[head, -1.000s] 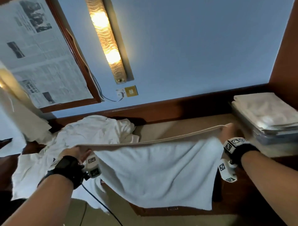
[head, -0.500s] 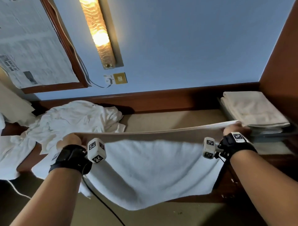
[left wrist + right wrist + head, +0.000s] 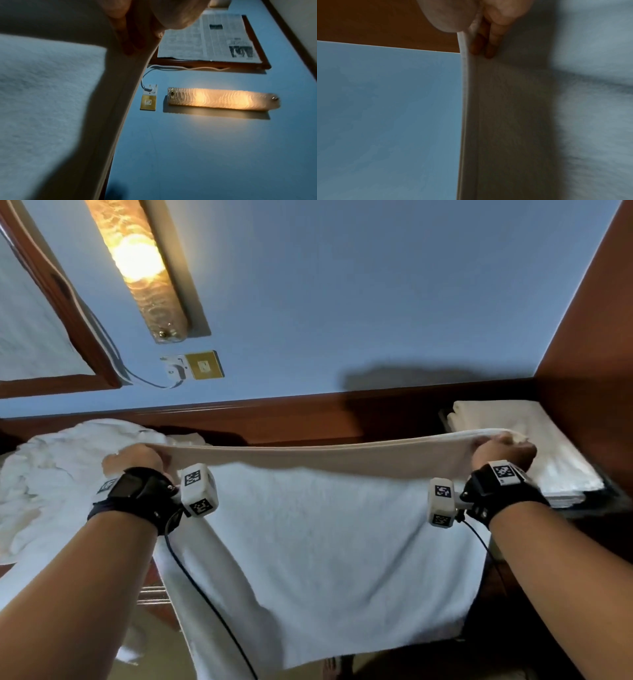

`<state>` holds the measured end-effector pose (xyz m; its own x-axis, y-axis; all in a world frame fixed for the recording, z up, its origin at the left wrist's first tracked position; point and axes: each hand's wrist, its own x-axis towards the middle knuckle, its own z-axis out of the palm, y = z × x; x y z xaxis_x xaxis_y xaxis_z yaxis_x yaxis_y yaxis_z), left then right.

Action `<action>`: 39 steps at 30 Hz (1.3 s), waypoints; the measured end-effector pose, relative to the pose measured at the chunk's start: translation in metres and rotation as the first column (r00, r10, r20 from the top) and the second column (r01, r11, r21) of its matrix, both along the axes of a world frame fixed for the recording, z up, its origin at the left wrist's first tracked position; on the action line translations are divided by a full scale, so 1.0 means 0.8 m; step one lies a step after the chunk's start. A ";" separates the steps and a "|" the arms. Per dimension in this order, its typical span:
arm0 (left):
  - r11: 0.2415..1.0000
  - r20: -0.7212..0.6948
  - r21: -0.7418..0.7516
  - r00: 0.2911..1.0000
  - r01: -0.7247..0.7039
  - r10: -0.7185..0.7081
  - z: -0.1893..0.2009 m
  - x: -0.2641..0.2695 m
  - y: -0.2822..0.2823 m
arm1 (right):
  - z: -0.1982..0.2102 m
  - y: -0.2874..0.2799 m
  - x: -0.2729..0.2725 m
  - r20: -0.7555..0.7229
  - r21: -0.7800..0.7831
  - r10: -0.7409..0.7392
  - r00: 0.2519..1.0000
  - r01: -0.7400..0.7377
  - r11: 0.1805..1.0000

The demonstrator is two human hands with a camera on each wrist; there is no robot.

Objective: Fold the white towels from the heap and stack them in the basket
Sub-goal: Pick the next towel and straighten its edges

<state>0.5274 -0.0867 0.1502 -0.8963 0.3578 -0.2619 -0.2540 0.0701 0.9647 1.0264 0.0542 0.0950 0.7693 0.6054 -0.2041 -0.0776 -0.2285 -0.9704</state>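
Here, one white towel [image 3: 322,546] is stretched out wide in the air between the person's two hands, its top hem pulled nearly straight and the rest hanging down in front of the wooden ledge [image 3: 291,419]. The left hand [image 3: 137,455] pinches the top left corner; from the left wrist view the fingers [image 3: 127,40] lie curled against the near face of the cloth with the thumb on the far side. The right hand [image 3: 501,450] pinches the top right corner the same way, and the right wrist view shows two fingertips [image 3: 489,51] pressed to the hem.

To the left, behind the left hand, lies the heap of unfolded towels [image 3: 51,474], rumpled so that I cannot count them. To the right, just behind the right hand, sits the basket [image 3: 613,501], dark-rimmed, with a stack of folded towels [image 3: 513,419] in it; at least two layers show, the exact number hard to tell.

On the blue wall [image 3: 376,302] there is one lit wall lamp [image 3: 137,265], one brass switch plate [image 3: 204,365] with a white plug beside it, and one wooden frame [image 3: 211,65] holding newsprint.
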 end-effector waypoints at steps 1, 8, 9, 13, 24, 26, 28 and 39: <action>1.000 -0.013 0.005 1.000 -0.011 0.011 -0.008 -0.011 0.031 | -0.002 0.016 -0.003 0.020 0.009 -0.026 0.999 0.026 1.000; 0.999 -0.049 0.017 0.998 -0.030 0.031 -0.048 -0.057 0.223 | -0.032 0.169 -0.019 0.031 0.074 -0.066 0.997 0.063 0.995; 1.000 -0.057 -0.010 0.998 -0.008 0.007 -0.049 -0.064 0.246 | -0.036 0.188 -0.025 0.042 0.089 -0.089 0.995 0.085 0.992; 0.983 -0.050 -0.168 0.996 0.071 -0.080 -0.078 -0.110 0.325 | -0.064 0.280 -0.045 0.098 0.021 -0.024 0.995 0.022 1.000; 0.801 -0.104 -0.580 0.962 0.147 -0.252 -0.266 -0.207 0.455 | -0.154 0.413 -0.117 0.262 -0.355 0.217 0.940 -0.115 0.928; 0.777 -0.075 -0.589 0.942 0.223 -0.327 -0.292 -0.199 0.463 | -0.176 0.413 -0.135 0.329 -0.396 0.315 0.890 -0.173 0.902; 0.698 -0.137 -0.681 0.897 0.223 -0.421 -0.305 -0.174 0.466 | -0.213 0.409 -0.157 0.363 -0.452 0.461 0.809 -0.279 0.847; 0.197 -0.063 -0.811 0.253 0.551 -0.965 -0.387 -0.010 0.353 | -0.303 0.242 -0.213 0.105 -0.800 0.988 0.110 -0.581 0.149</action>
<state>0.5197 0.1957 -0.1597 -0.2381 0.8911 -0.3864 0.7410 0.4238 0.5209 0.8558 0.2478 -0.1471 -0.1027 0.8452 -0.5244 0.9068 -0.1371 -0.3986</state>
